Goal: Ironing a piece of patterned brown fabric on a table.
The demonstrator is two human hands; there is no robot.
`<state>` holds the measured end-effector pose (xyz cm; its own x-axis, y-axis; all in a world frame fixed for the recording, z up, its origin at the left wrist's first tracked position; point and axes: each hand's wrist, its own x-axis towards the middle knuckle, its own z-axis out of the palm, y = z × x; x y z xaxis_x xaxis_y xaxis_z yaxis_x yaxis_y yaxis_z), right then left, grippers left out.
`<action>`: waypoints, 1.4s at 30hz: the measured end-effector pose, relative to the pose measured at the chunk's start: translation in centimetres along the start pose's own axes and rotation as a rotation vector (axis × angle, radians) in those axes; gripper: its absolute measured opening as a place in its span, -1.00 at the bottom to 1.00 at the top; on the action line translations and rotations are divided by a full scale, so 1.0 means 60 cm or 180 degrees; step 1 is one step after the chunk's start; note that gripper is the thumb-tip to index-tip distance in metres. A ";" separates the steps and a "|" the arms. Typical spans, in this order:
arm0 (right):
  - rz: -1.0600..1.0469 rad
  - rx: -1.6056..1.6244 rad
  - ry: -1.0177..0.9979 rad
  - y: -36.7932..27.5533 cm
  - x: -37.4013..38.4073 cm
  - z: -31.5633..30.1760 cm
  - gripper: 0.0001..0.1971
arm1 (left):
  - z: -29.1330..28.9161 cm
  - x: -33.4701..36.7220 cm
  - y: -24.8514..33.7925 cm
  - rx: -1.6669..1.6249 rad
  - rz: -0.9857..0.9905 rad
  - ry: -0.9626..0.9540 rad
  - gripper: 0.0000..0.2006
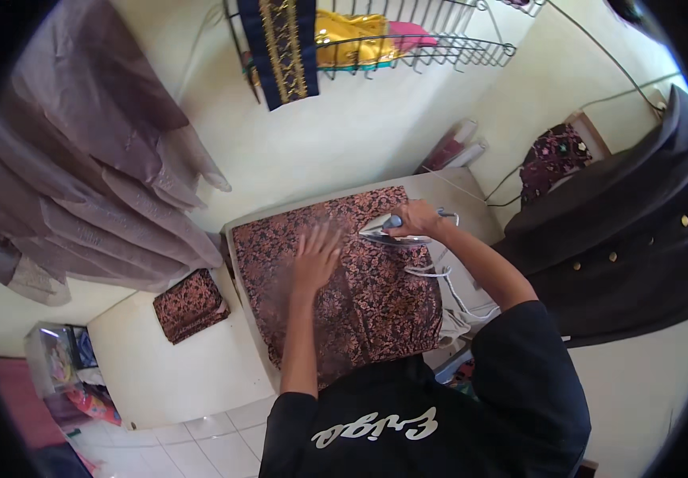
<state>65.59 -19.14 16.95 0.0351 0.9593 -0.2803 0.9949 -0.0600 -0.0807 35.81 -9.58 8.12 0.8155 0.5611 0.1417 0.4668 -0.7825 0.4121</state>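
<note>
A black cloth with a copper-coloured floral pattern (384, 299) lies spread over the ironing table (471, 191). My right hand (419, 219) is closed round the handle of a clothes iron (384, 233), which rests on the cloth's right part, its tip toward the left. My left hand (317, 251) lies flat on the cloth to the left of the iron, fingers stretched out. A pale cord (455, 291) runs from the iron down along the cloth's right edge. The cloth's near edge is partly hidden by my black shirt.
A folded cloth of the same pattern (191, 307) lies on a white table (160, 370) at left. Mauve garments (105, 159) hang at far left, a dark garment (615, 247) at right. Above is a wire rack (455, 52) holding fabrics. A clear box (50, 358) stands at lower left.
</note>
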 end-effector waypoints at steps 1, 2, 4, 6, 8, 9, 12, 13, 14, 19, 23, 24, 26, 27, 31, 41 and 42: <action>0.0221 0.0018 0.0175 0.014 -0.006 0.006 -0.44 | -0.008 -0.010 -0.008 -0.0003 0.0066 0.0012 -0.49; 0.0245 0.0244 0.0346 0.011 -0.015 -0.003 -0.42 | -0.023 -0.032 -0.024 0.0193 -0.0102 0.0004 -0.49; 0.0531 0.0262 0.0412 0.057 -0.038 0.015 -0.41 | -0.041 -0.048 -0.036 0.0355 -0.0149 0.0034 -0.50; 0.0897 0.0335 0.0654 0.082 -0.065 0.023 -0.40 | -0.055 -0.075 -0.055 0.0498 -0.0357 0.0128 -0.49; 0.1167 0.0564 0.0672 0.100 -0.091 0.022 -0.36 | -0.067 -0.095 -0.066 0.0557 -0.0454 0.0125 -0.49; 0.1429 0.0806 0.0671 0.116 -0.109 0.025 -0.31 | -0.071 -0.100 -0.068 0.0612 -0.0565 0.0104 -0.48; 0.1819 0.1386 0.1371 0.170 -0.163 0.035 -0.31 | -0.083 -0.115 -0.074 0.0534 -0.0758 0.0002 -0.48; 0.2097 0.1842 0.1373 0.180 -0.174 0.031 -0.32 | -0.085 -0.118 -0.074 0.0537 -0.0885 -0.0043 -0.49; 0.2068 0.1849 0.1345 0.171 -0.183 0.016 -0.32 | -0.087 -0.126 -0.079 0.0572 -0.0892 -0.0007 -0.49; 0.2348 0.3596 0.3309 0.157 -0.226 0.010 -0.58 | -0.093 -0.124 -0.063 0.0417 -0.1068 0.0167 -0.49; 0.1795 0.5077 0.4260 0.153 -0.227 0.083 -0.71 | -0.100 -0.149 -0.062 0.0051 -0.1342 0.0605 -0.47; 0.2008 0.5356 0.4398 0.146 -0.223 0.095 -0.76 | -0.102 -0.165 -0.072 0.0150 -0.1278 0.0807 -0.46; 0.1996 0.5357 0.4588 0.128 -0.230 0.113 -0.77 | -0.107 -0.196 -0.077 0.0227 -0.1586 0.0834 -0.45; 0.1991 0.5316 0.4844 0.124 -0.234 0.125 -0.78 | -0.117 -0.207 -0.074 0.0281 -0.1838 0.0868 -0.45; 0.1862 0.5292 0.5046 0.120 -0.250 0.140 -0.74 | -0.138 -0.244 -0.072 0.0151 -0.2231 0.0589 -0.39; 0.2603 0.3784 0.4586 0.115 -0.269 0.164 -0.59 | -0.118 -0.266 -0.096 -0.0729 -0.2316 0.1077 -0.50; 0.3119 0.2970 0.4750 0.086 -0.261 0.144 -0.57 | -0.118 -0.270 -0.103 -0.0720 -0.2345 0.1049 -0.50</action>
<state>69.33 -36.89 12.65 0.9534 -0.0774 0.2915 0.2674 -0.2300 -0.9357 17.30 -11.93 9.66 0.1704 0.9853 0.0068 0.7326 -0.1313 0.6679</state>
